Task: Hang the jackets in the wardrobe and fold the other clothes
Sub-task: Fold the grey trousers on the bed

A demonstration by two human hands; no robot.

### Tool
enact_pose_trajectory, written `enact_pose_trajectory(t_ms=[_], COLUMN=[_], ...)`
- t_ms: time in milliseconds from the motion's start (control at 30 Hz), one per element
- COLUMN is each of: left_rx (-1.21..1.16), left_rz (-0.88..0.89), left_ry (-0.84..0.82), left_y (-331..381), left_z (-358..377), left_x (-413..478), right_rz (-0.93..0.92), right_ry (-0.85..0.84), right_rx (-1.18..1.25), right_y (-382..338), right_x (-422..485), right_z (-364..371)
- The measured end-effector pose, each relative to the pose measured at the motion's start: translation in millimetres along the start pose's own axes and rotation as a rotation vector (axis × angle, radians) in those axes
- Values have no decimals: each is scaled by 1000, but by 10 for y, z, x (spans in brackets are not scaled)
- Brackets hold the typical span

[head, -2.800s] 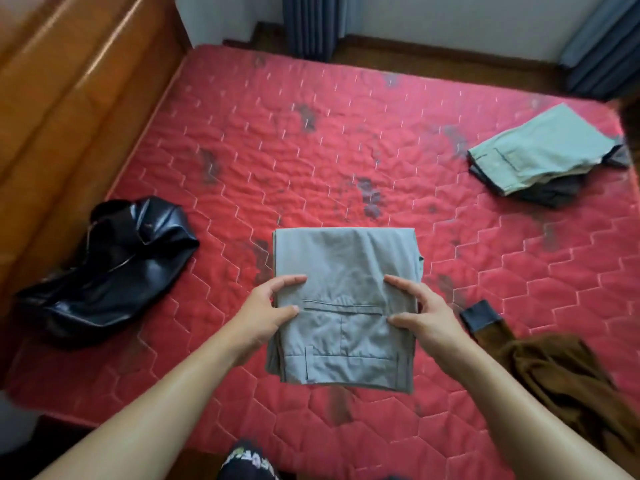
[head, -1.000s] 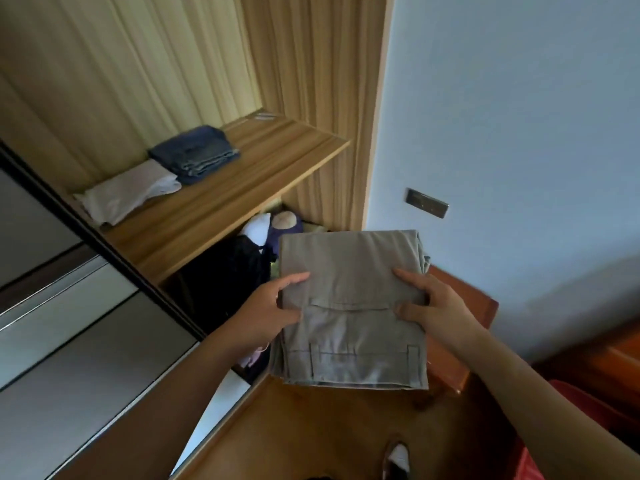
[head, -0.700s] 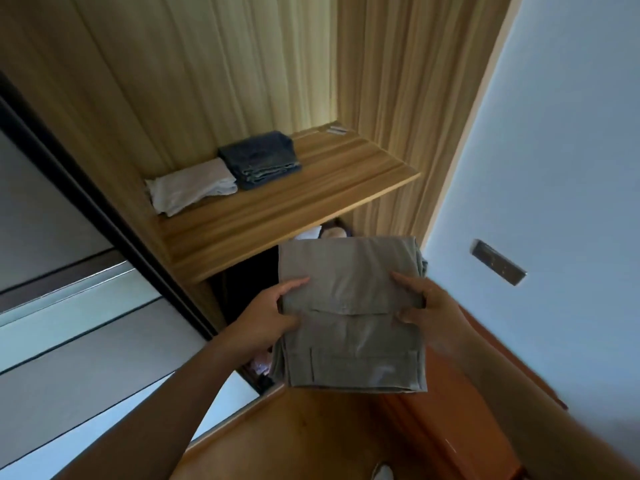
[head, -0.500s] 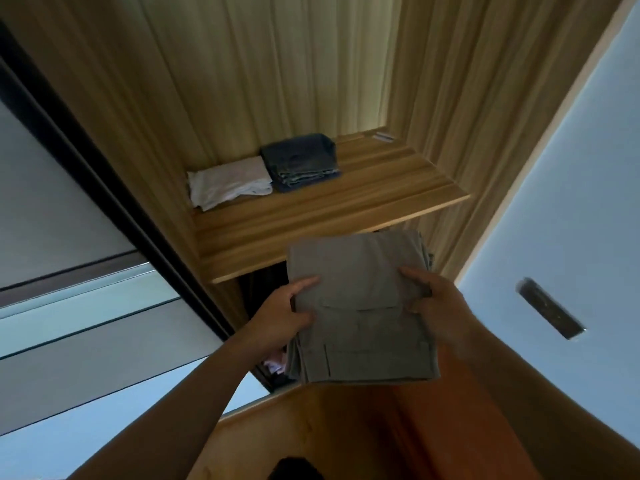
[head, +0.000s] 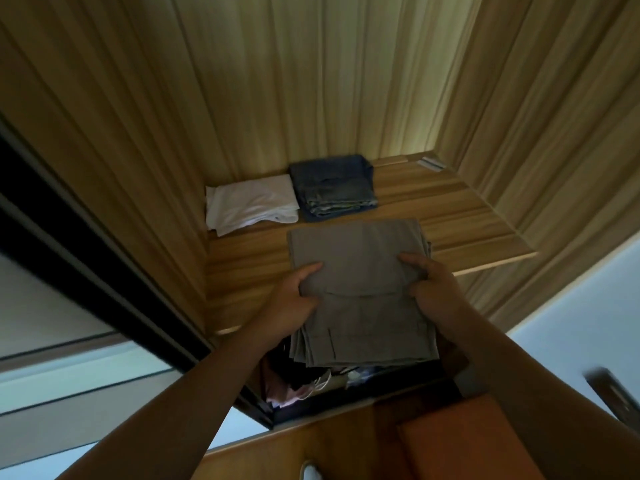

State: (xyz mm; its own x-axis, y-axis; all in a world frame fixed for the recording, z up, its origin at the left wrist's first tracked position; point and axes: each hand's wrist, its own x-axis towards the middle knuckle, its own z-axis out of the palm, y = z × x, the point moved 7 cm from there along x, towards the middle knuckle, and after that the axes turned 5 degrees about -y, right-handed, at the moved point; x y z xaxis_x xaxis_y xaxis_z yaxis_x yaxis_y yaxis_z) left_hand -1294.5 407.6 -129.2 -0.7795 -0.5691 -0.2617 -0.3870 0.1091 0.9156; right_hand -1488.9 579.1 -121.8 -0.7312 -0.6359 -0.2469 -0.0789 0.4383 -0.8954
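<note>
**Folded grey trousers held in both hands at wardrobe shelf**

L hand [head: 294, 299] grips the left edge of the folded grey trousers [head: 360, 271], and R hand [head: 429, 289] grips the right edge. On each hand some digits are curled onto the top of the cloth, the rest hidden under it. The bundle lies flat btwn the two hands. Its far half is over the front of the wooden shelf [head: 467, 216], its near half hangs past the shelf edge toward the person. Can't tell if the cloth touches the wood.

Beyond the grip, further in on the shelf, is a folded white garment [head: 249, 204]. Folded jeans [head: 332, 188] sit just beside it to the right, approx. straight ahead of the trousers. Below the grip, under the shelf, is a dim heap of mixed clothes [head: 294, 386]. The dark sliding-door frame [head: 104, 258] runs off to the left of L forearm. A wall plate [head: 613, 393] sits low, right of R forearm.
</note>
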Motion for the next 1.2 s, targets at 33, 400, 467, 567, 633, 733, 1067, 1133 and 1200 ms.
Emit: enact_pose_trajectory(t_ms=[33, 400, 467, 567, 633, 733, 1067, 1133, 1200], left_rx=[4, -27, -40, -53, -76, -106, 60, 209, 403], left_rz=[2, -6, -34, -47, -37, -17, -138, -122, -74], left_ry=[11, 149, 171, 228, 261, 314, 400, 433, 498], left_y=[25, 228, 237, 323, 424, 542, -38, -104, 24], left_z=[-21, -212, -295, -445, -546, -738, -1071, -1089, -1095], left_x=[109, 1332, 1546, 1911, 2181, 2651, 3729, 3799, 3855], right_rz=[0, -15, -30, -61, -67, -77, -132, -144, -258], right_ry=[4, -35, -74, -131, -163, -190, -312, -281, -110], right_rx=[0, 23, 13, 15, 16, -30, -386, -551, -728], right_y=[-41, -312, -359, -496, -600, -760, -540, -411, -560], right_x=[100, 1498, 1818, 2290, 2639, 3204, 4501, 4577, 4615], right_z=[0, -155, -133, -98, -69, -6, 507, 536, 491])
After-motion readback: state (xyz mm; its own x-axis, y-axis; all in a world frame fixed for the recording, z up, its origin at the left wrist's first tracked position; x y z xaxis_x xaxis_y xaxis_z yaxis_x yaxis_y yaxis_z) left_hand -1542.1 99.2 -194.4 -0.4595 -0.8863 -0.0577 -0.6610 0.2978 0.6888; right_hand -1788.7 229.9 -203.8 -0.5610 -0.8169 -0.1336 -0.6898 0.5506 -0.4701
